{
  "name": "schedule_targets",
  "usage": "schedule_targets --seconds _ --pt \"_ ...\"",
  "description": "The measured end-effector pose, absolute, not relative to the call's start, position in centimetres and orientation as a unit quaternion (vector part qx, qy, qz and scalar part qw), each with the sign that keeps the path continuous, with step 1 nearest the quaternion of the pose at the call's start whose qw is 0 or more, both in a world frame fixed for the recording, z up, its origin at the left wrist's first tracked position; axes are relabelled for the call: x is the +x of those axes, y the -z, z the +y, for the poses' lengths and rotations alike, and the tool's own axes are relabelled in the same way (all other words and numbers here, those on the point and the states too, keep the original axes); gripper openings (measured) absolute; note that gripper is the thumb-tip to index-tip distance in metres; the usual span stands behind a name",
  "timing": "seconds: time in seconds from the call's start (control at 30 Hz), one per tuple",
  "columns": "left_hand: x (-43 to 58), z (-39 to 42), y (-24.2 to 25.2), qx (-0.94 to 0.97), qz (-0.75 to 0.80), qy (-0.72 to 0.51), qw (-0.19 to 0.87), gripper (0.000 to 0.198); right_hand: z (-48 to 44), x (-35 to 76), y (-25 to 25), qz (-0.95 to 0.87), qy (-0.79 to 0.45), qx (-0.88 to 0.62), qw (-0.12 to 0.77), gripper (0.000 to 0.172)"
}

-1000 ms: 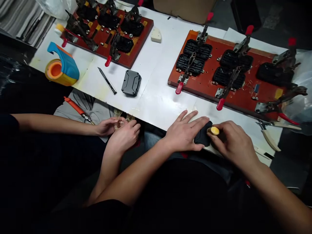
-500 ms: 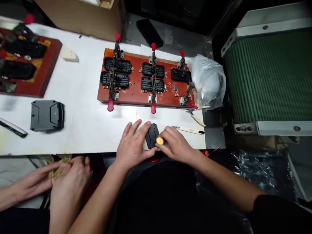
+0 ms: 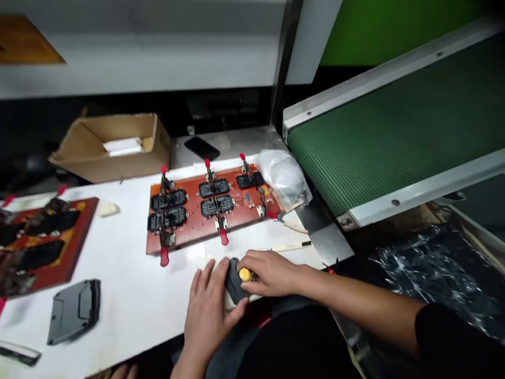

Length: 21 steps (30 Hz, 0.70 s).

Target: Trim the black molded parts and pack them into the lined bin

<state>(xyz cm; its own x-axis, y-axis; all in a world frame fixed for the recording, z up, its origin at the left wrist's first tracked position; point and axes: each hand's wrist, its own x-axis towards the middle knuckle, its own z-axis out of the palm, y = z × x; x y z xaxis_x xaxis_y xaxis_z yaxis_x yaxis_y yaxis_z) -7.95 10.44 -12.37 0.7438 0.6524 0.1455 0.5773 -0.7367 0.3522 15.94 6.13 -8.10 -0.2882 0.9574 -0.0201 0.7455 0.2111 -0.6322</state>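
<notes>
A small dark plastic cover (image 3: pixel 233 284) lies near the front edge of the white table. My left hand (image 3: pixel 209 305) steadies it from the left, with the index finger at its far corner and the thumb at its near edge. My right hand (image 3: pixel 268 273) is closed around a tool with a rounded yellow handle end (image 3: pixel 245 275), held over the right side of the cover. The tool's tip is hidden from above. Beyond the right hand lies a pale-handled craft knife (image 3: pixel 290 247).
A red-brown fixture board (image 3: pixel 197 221) with red-tipped clamps holds several black plastic parts. A bagged bundle (image 3: pixel 286 179) covers its right end. Cutters (image 3: pixel 294 226), a phone (image 3: pixel 202 148), a cardboard box (image 3: pixel 118 168), stacked grey covers (image 3: pixel 73 310) and a green conveyor (image 3: pixel 379 126) surround it.
My view has tilted up and turned, bringing the conveyor and box more into sight. Both hands stay at the cover. The neighbouring person's hands have mostly left the picture.
</notes>
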Motion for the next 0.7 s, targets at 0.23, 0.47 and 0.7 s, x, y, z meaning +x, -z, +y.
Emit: schedule_targets --seconds 0.23,0.47,0.7 --pt "-8.1 10.6 12.6 0.931 0.323 -0.117 0.125 0.098 18.4 17.5 0.5 -0.677 -0.144 -0.717 0.087 0.04" --pt "-8.0 10.2 12.5 0.931 0.321 -0.124 0.121 0.096 24.4 18.4 0.2 -0.623 -0.168 -0.761 0.071 0.027" --pt "-8.3 10.7 12.1 0.892 0.355 -0.155 0.231 0.088 16.8 18.2 -0.1 -0.661 -0.134 -0.687 0.268 0.04"
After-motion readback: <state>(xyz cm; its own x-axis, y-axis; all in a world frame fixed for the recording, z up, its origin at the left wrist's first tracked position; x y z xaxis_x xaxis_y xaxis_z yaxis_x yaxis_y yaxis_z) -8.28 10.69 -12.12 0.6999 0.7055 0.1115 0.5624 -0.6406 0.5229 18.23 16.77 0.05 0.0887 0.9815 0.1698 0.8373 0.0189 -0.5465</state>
